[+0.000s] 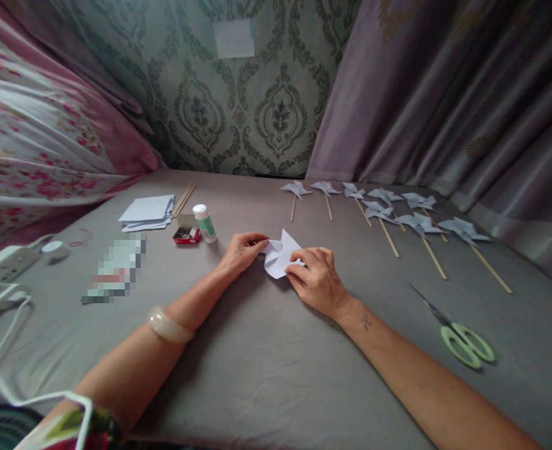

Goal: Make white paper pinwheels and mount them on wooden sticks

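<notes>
Over the grey cloth (257, 369), the right hand (319, 278) pinches the right side of a partly folded white paper pinwheel (278, 264), and the left hand (242, 251), slightly farther away, grasps its left edge, so the paper lies between both hands. It should be very light and springy at the folds, but easy to crease or tear, so a soft hold near the center and the folded tips seems best. Farther right lie the stick-mounted pinwheels (420, 225).

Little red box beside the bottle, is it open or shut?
Open: the red box has its flap raised, and small metallic pieces show inside.
</notes>
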Demonstrator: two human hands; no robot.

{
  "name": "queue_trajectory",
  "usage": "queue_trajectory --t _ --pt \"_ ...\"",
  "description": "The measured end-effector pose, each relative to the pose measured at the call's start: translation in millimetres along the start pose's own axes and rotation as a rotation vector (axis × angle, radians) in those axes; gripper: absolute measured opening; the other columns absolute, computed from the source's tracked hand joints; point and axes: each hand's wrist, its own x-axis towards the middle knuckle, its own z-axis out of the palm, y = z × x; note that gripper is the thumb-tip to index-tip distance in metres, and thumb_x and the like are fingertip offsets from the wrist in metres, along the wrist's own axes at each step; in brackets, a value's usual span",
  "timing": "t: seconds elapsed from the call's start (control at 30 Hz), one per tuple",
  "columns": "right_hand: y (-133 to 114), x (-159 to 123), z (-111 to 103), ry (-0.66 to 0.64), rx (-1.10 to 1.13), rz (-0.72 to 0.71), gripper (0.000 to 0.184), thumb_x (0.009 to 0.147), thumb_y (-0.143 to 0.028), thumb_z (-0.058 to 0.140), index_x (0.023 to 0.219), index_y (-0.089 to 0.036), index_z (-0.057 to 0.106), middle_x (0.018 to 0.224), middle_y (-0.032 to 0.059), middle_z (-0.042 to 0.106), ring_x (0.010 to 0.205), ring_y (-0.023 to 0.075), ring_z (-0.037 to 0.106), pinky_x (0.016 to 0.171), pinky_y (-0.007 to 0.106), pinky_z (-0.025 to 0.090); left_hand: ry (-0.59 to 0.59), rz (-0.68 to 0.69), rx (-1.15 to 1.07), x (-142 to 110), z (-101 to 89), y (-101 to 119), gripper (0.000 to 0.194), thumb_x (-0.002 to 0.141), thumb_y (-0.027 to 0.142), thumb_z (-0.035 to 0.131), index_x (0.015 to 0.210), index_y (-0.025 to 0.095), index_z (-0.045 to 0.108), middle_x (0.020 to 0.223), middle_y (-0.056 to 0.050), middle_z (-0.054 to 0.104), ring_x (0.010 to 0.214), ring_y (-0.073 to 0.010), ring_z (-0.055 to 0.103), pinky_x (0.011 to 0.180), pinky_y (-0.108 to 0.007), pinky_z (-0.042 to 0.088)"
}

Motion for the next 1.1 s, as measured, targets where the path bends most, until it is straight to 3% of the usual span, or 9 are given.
queue_trajectory --t 0.1,0.27,0.5,0.73,0.9,1.1 --pt "0.4 -2.0 2.5 -0.037 0.024 0.018 0.008 0.084 -0.021 0.063 0.077 -0.020 0.067 0.096 0.0038 0.065 0.091 0.0189 0.054 0.089 0.038 0.029 -0.026 0.068 0.175 -2.3 1.9 2.0 0.028 0.079 0.035 0.058 0.096 0.020 0.073 0.089 -0.005 0.072 0.082 -0.0198 0.060 0.078 -0.033 0.043" --pt "0.5 -3.6 4.3 -0.104 0.062 0.077 0.007 0.082 -0.020 0.065 0.076 -0.020 0.067 0.093 0.0030 0.065 0.090 0.0186 0.053 0.089 0.038 0.029 0.140 0.219 0.496 -18.9 3.9 21.5 0.020 0.079 0.027 0.062 0.096 0.024 0.072 0.109 -0.007 0.066 0.107 -0.0262 0.050 0.093 -0.044 0.032" --pt "0.4 -3.3 3.3 -0.164 0.124 0.124 0.009 0.084 -0.025 0.064 0.080 -0.020 0.069 0.095 0.0036 0.065 0.093 0.0188 0.054 0.090 0.039 0.029 0.013 0.368 0.622 -39.8 10.8 30.8 0.015 0.083 0.023 0.057 0.086 0.025 0.072 0.084 -0.003 0.071 0.092 -0.0205 0.056 0.092 -0.042 0.028" --pt "-1.4 -0.5 1.5 -0.198 0.163 0.183 0.016 0.089 -0.024 0.056 0.080 -0.020 0.069 0.095 0.0044 0.065 0.093 0.0188 0.055 0.090 0.039 0.030 -0.051 0.410 0.669 -40.5 12.5 24.4 0.023 0.084 0.017 0.044 0.097 0.020 0.064 0.083 -0.004 0.070 0.091 -0.0194 0.059 0.094 -0.041 0.028" --pt "-1.2 2.2 4.2 -0.168 0.172 0.276 0.016 0.088 -0.022 0.058 0.076 -0.020 0.068 0.093 0.0041 0.065 0.092 0.0187 0.055 0.089 0.039 0.031 -0.042 0.402 0.696 -42.1 13.1 27.5 0.016 0.081 0.015 0.044 0.092 0.019 0.056 0.083 -0.004 0.068 0.088 -0.0196 0.058 0.093 -0.040 0.029" --pt "-3.8 7.3 8.1 -0.111 0.187 0.365 0.015 0.084 -0.022 0.062 0.069 -0.020 0.064 0.091 0.0033 0.066 0.091 0.0195 0.056 0.086 0.038 0.033 -0.074 0.422 0.798 -50.1 14.8 36.2 0.013 0.077 0.015 0.047 0.084 0.019 0.058 0.077 -0.005 0.067 0.087 -0.0217 0.057 0.091 -0.041 0.030"
